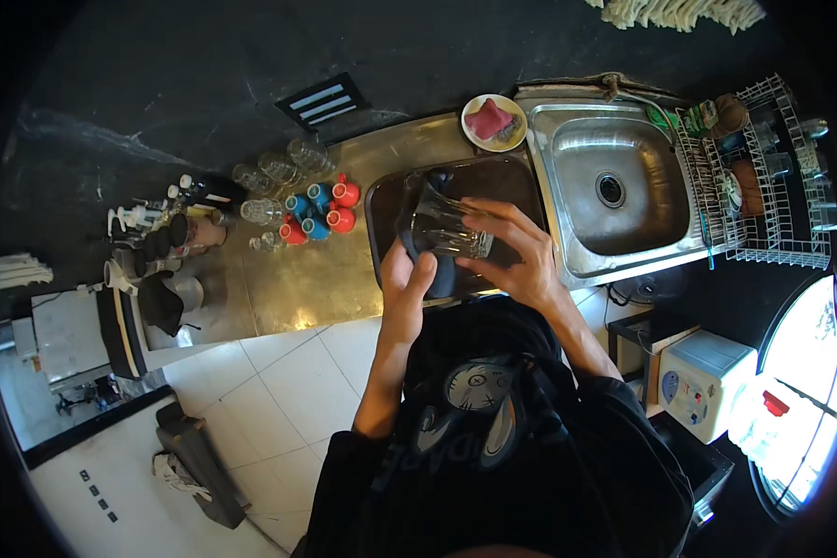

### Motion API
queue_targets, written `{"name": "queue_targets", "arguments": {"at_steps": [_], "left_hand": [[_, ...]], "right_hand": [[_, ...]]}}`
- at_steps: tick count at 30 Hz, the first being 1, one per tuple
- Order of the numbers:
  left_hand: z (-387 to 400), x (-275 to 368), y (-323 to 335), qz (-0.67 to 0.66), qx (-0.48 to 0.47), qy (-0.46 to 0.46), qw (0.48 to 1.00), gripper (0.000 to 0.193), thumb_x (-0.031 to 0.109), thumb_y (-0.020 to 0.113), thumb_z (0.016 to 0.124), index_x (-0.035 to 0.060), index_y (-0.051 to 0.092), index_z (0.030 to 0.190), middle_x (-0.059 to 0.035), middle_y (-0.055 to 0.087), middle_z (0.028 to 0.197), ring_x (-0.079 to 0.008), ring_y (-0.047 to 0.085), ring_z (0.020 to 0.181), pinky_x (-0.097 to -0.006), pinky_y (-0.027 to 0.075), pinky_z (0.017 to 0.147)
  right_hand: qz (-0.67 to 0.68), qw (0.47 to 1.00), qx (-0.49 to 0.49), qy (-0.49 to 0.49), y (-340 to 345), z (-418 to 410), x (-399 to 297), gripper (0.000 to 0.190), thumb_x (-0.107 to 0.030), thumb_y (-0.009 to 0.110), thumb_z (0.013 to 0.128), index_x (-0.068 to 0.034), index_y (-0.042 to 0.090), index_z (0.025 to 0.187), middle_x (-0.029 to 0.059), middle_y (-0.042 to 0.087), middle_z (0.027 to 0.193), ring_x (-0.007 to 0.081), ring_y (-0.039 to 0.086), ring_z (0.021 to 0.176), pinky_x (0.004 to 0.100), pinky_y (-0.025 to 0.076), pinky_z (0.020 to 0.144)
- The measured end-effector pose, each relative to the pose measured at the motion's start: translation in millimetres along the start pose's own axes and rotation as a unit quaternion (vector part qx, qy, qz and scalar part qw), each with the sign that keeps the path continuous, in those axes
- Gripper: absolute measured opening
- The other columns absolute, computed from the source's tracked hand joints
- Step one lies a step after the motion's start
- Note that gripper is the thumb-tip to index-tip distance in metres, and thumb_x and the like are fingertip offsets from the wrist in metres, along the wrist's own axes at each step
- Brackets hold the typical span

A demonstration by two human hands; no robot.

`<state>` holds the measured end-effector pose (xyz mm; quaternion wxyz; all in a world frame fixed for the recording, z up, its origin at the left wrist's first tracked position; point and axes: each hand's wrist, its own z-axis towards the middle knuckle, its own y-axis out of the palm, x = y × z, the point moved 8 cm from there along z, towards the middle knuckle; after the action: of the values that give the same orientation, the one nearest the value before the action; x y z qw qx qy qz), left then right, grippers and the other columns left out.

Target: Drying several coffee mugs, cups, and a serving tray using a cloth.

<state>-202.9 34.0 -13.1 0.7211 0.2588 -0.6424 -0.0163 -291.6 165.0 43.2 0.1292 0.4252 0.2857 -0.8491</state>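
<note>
A clear drinking glass (pixel 453 227) lies tilted on its side between my two hands, above a dark brown tray (pixel 379 209) on the metal counter. My right hand (pixel 519 251) has its fingers around the base end of the glass. My left hand (pixel 406 286) grips a dark grey cloth (pixel 443 277) at the rim end; the cloth bunches around the rim and hangs below it. Whether any cloth is inside the glass cannot be told. Behind the tray, a plate (pixel 519 141) holds a pink cloth (pixel 488 120) and a scouring pad.
Right of the tray is a steel sink (pixel 621 195), then a white wire dish rack (pixel 774 254). Left on the counter (pixel 307 279) stand red and blue cups (pixel 315 228), glass jars (pixel 279 169) and pump bottles (pixel 132 216). A water dispenser (pixel 704 380) stands at the right.
</note>
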Motion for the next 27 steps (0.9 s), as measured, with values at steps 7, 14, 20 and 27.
{"name": "queue_targets", "arguments": {"at_steps": [7,14,20,27], "left_hand": [[6,39,45,0.092,-0.053,0.001,0.994,0.079,0.054,0.063,0.083,-0.0042,0.040,0.131,-0.0110,0.052,0.123,-0.0179,0.048,0.115,-0.0325,0.035,0.100],[-6,48,75,0.271,-0.115,0.054,0.954,0.067,0.045,0.072,0.079,-0.0033,0.050,0.120,-0.0106,0.062,0.100,-0.0180,0.059,0.092,-0.0310,0.045,0.084],[-18,25,49,0.054,-0.032,-0.001,0.998,0.073,0.047,0.063,0.084,-0.0051,0.041,0.129,-0.0113,0.053,0.122,-0.0185,0.049,0.114,-0.0332,0.036,0.099],[-27,28,54,0.117,-0.027,0.048,0.992,0.059,0.034,0.067,0.084,-0.0040,0.045,0.123,-0.0106,0.058,0.112,-0.0173,0.055,0.103,-0.0319,0.041,0.092]], "right_hand": [[0.037,0.996,-0.039,0.075,-22,16,-6,0.059,-0.018,0.082,0.066,-0.004,0.059,0.118,0.0126,0.064,0.110,0.0270,0.062,0.102,0.0342,0.050,0.085],[0.370,0.854,-0.037,0.364,-3,-9,28,0.039,-0.029,0.061,0.091,0.008,0.057,0.099,0.0124,0.062,0.080,0.0159,0.062,0.059,0.0269,0.048,0.048],[0.068,0.983,-0.073,0.157,-35,22,-20,0.048,-0.026,0.072,0.081,0.000,0.056,0.118,0.0131,0.065,0.094,0.0221,0.066,0.082,0.0328,0.053,0.072],[0.119,0.967,-0.122,0.188,-17,1,-3,0.050,-0.027,0.072,0.081,0.002,0.055,0.118,0.0139,0.066,0.084,0.0241,0.067,0.071,0.0325,0.053,0.065]]}}
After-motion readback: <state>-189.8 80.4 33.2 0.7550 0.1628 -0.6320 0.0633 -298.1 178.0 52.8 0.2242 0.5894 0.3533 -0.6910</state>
